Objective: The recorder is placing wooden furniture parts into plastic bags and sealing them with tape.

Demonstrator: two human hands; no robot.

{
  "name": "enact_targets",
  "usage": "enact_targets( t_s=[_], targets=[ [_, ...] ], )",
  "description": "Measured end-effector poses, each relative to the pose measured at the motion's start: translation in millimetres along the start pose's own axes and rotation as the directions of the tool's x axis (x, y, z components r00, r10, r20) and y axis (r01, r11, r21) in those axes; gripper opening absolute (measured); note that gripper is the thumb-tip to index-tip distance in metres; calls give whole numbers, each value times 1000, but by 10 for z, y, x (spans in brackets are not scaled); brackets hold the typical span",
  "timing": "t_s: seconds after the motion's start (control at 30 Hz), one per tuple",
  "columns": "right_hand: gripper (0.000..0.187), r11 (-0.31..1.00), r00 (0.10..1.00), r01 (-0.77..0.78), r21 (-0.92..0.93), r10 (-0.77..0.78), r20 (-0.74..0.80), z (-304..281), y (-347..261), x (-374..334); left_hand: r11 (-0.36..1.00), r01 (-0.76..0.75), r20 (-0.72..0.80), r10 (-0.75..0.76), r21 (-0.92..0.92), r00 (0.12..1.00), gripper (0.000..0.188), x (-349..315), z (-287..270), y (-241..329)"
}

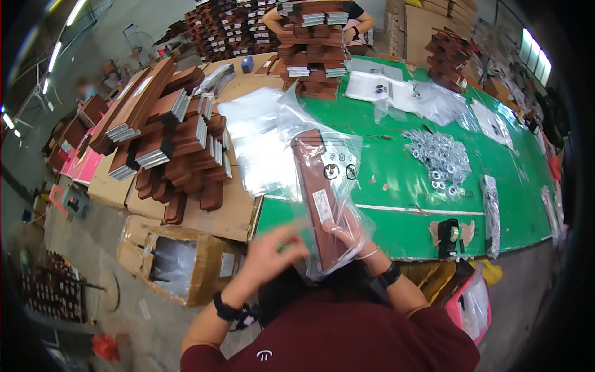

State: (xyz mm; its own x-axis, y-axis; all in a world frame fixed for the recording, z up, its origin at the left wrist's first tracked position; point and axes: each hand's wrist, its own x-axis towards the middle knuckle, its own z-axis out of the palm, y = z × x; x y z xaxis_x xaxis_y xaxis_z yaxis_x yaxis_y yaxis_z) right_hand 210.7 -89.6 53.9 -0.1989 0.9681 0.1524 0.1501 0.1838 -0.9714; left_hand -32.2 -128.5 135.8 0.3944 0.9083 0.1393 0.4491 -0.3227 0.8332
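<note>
A long reddish-brown bar point(315, 183) with a white label stands tilted in front of me inside a clear plastic bag point(343, 146) printed with black symbols. My right hand point(352, 234) grips the bar through the bag near its lower end, with the thumb close to the label. Just left of the bag is my left hand point(276, 251), smeared by motion, so its finger pose is unclear. Behind the bagged bar, a pile of flat clear bags point(257, 142) spreads over the table's left part.
Brown bars with silvery ends form a stack point(180, 146) on cardboard at left. A taller stack point(315, 56) stands at the back before another person. Clear rings point(439, 158) and a black tape dispenser point(449, 239) lie on the green table point(396, 220). An open carton point(204, 263) sits lower left.
</note>
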Motion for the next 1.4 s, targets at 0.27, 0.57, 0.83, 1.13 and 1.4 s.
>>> enact_targets(
  t_s=[0.27, 0.57, 0.83, 1.13, 1.4],
  targets=[
    [80, 944, 986, 164, -286, -145, 86, 144, -311, -80, 585, 8, -238, -342, -811, 909, 84, 1053, -224, -249],
    [79, 985, 989, -125, 120, 115, 90, -38, -423, -76, 717, 168, 70, -164, -676, 984, 103, 618, 473, -313],
    [78, 990, 983, -107, -95, 120, 139, -70, -265, -106, 434, -132, -192, -97, -891, 977, 108, 808, -290, -70],
    [84, 992, 988, -85, 94, 72, 137, -114, -463, -56, 592, -25, -53, -29, -805, 998, 64, 888, 129, 98],
    [86, 999, 991, -7, 33, 2, 131, -354, -530, 62, 504, -38, -142, -170, -863, 975, 49, 864, 151, 65]
  ],
)
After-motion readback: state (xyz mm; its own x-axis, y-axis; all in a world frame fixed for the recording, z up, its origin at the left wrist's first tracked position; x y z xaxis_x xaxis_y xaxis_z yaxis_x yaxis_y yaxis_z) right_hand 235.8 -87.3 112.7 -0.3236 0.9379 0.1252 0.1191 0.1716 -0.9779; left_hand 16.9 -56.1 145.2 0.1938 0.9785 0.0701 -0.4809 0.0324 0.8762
